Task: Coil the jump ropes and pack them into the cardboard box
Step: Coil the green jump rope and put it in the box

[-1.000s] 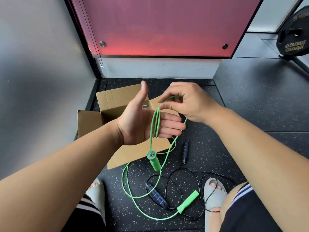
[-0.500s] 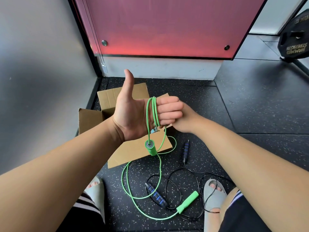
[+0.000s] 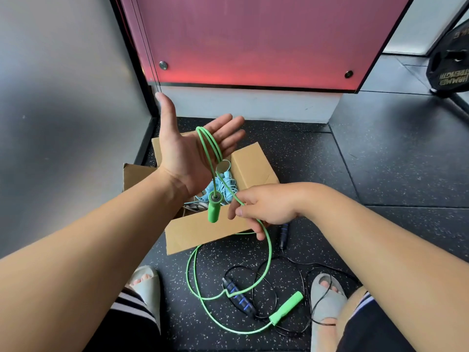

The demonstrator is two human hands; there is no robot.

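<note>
Rope (image 3: 213, 212) loops over spread left grip (image 3: 187, 158) | right grip (image 3: 265, 207) pinches it above box (image 3: 203, 233) near edge

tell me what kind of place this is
Most likely a gym: speckled black rubber flooring, a weight plate at the far right, and a green jump rope half-coiled above a cardboard box.

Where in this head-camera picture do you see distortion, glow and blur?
Head view: the wide lens tilts and bows the dark frame; the red panel glows brightest along its bottom; the grey wall looks soft; the green jump rope is crisp.
</note>
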